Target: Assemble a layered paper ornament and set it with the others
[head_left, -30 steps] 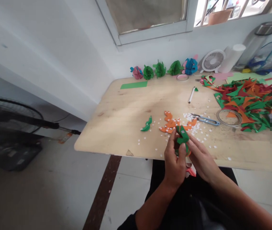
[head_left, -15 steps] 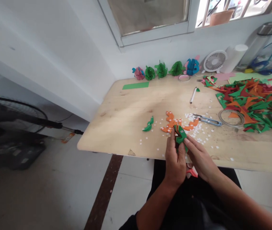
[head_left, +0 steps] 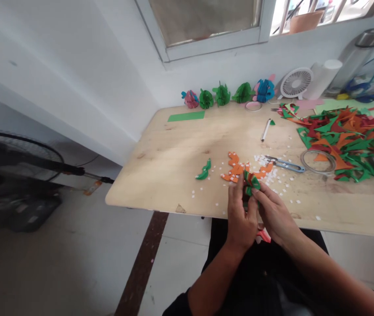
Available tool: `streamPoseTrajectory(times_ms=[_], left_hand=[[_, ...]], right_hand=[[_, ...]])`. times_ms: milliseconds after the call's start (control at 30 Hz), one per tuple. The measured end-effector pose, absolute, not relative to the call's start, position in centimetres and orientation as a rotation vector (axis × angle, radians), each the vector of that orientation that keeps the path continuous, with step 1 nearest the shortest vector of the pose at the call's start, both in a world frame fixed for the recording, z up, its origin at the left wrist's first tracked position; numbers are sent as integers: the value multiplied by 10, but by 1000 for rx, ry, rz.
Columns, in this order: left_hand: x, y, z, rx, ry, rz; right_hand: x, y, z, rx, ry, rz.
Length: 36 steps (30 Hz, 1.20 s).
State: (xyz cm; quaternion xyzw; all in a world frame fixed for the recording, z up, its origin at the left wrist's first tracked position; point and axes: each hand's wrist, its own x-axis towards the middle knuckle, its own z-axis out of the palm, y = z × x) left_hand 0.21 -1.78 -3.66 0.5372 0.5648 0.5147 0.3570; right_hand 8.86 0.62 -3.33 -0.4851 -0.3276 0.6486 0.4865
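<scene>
Head view, lower centre of the frame: both hands meet over the near edge of the pale wooden surface (head_left: 160, 153), gripping one folded green paper piece (head_left: 255, 182) between them. It sits at the fingertips, poking up from the gap where the hands come together, with orange and reddish layers visible among its green folds; its lower part is hidden by the fingers. The left hand (head_left: 242, 221) wraps it from the left, fingers behind and thumb in front, while the right hand (head_left: 275, 215) pinches it from the right, thumb lying against its near side.

Just beyond the fingertips, toward the frame's centre, lie orange paper pieces (head_left: 235, 169) dotted with small white squares (head_left: 274, 179) — more of these are scattered to the right. A curved green piece (head_left: 203, 171) rests apart, left of the orange ones. Right of the hands are blue-handled snips (head_left: 288, 165) and, beyond them, a clear ring (head_left: 318, 162) that touches the heap of red, orange and green scraps (head_left: 344, 136) at the right of the frame. Farther up lie a white pen (head_left: 266, 130) and — upper centre-left — a flat green strip (head_left: 186, 116).
</scene>
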Motion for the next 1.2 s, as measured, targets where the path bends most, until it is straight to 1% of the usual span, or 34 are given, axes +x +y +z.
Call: streamPoseTrajectory(times_ms=[100,233,333,467,700,867,1200], left_hand=[[-3,-18,-29,1469,1502,1346],[-11,-15,-18,1808,1682,1580],[-17,-3,-15,2191,1630,1559],[-22,16,-17,2424,1606,1468],[-29,27,-8,2576,1616,1321],[-30,27,2,2624,1660,1240],[-19,16,-2,2601,1792,1195]], right_hand=[[90,10,-32,-1185,-804,1568],[92,14,-29,-1159,-907,1520],[94,16,-29,-1155,-1013,1435],[98,17,-31,-1256,-1196,1318],[101,18,-25,-1454,-1516,998],[100,15,-19,-1564,-1632,806],[100,6,-22,-1647,-1733,608]])
